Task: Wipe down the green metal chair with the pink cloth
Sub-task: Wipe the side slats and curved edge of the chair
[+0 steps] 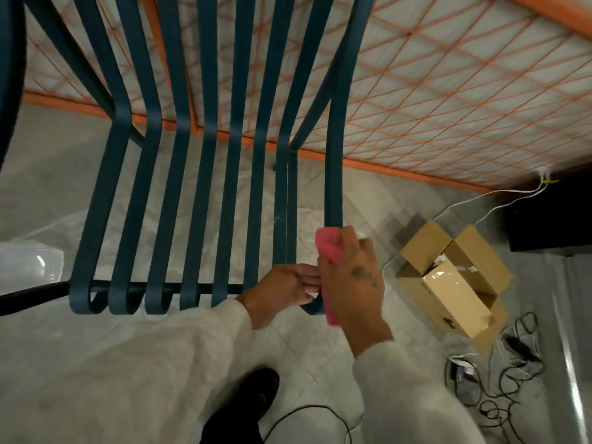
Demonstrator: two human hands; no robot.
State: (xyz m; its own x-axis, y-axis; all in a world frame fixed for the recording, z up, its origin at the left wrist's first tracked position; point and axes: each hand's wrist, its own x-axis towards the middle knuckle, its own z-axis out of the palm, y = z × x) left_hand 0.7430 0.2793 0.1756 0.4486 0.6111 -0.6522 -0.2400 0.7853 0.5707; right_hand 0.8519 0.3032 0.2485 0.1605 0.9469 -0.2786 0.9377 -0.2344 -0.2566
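Note:
The green metal chair (179,200) fills the upper left, its flat slats running from the backrest down to curled ends at the front of the seat. My right hand (355,277) grips the pink cloth (330,248), which is wrapped round the rightmost slat (334,174) near its front end. The cloth's lower end hangs out below my palm. My left hand (282,290) holds the front of the seat just left of that slat, its fingertips touching the cloth.
An open cardboard box (455,277) stands on the tiled floor to the right. Black cables (509,373) lie near it, and a white cable runs along the floor. A mattress with orange edging (448,91) stands behind the chair. My shoe (253,395) is below.

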